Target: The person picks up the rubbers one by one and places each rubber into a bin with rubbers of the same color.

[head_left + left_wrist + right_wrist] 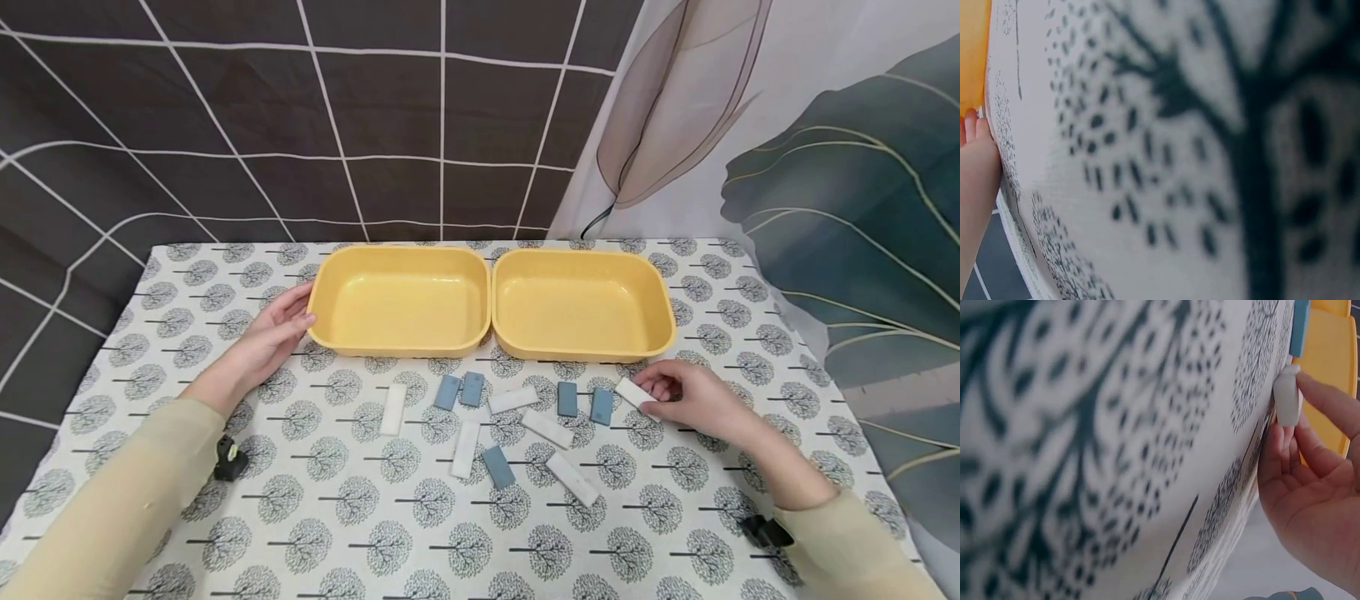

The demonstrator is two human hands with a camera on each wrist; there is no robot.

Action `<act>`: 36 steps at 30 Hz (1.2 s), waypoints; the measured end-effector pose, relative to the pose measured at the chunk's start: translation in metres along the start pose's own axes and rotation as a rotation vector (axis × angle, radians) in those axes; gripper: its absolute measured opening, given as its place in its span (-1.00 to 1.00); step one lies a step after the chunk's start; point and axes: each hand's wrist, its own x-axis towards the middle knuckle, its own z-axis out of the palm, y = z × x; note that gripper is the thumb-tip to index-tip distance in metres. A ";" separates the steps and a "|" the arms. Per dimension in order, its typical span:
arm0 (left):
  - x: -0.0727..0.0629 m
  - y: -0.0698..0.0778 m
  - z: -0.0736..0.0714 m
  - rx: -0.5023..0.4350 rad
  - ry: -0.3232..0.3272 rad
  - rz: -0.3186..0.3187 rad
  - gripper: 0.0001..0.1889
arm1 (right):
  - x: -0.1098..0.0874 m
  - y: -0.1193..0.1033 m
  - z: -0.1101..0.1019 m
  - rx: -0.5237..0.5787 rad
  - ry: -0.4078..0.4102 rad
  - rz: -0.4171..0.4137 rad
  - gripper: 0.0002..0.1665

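Two yellow plastic bins, the left bin (405,348) and the right bin (585,354), stand side by side on the patterned tablecloth. My left hand (273,333) rests against the outer side of the left bin, thumb close to its rim and fingers extended along the wall. Just in front of the right bin, my right hand (697,400) pinches a small white rectangular block (636,395) between thumb and fingers. The right wrist view shows this white block (1287,397) end-on, thumb and fingertips at its edges. Both bins' visible floors are bare.
Several white blocks, one of them an upright-lying white block (393,409), and several shorter blue blocks, such as a blue block (498,467), lie scattered before the bins. A dark gridded curtain (390,108) hangs behind the table, with a leaf-patterned curtain (847,250) at right.
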 end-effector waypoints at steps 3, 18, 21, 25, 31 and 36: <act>0.000 0.000 0.000 -0.003 0.000 -0.001 -0.22 | 0.000 -0.001 0.002 0.009 0.008 0.019 -0.60; 0.000 -0.002 -0.001 -0.008 -0.014 0.027 -0.29 | 0.001 -0.017 -0.001 -0.045 0.032 -0.039 -0.68; 0.001 -0.002 -0.002 0.001 -0.018 0.027 -0.25 | 0.001 -0.021 -0.004 -0.064 0.042 -0.046 -0.70; 0.001 -0.002 -0.002 0.004 -0.019 0.022 -0.22 | 0.000 -0.028 -0.007 -0.080 0.051 -0.046 -0.72; 0.000 -0.002 -0.001 -0.001 -0.017 0.024 -0.23 | -0.003 -0.041 -0.007 -0.044 0.051 -0.081 -0.72; 0.000 -0.001 -0.001 0.003 -0.016 0.021 -0.22 | -0.001 -0.051 -0.003 -0.038 0.058 -0.123 -0.71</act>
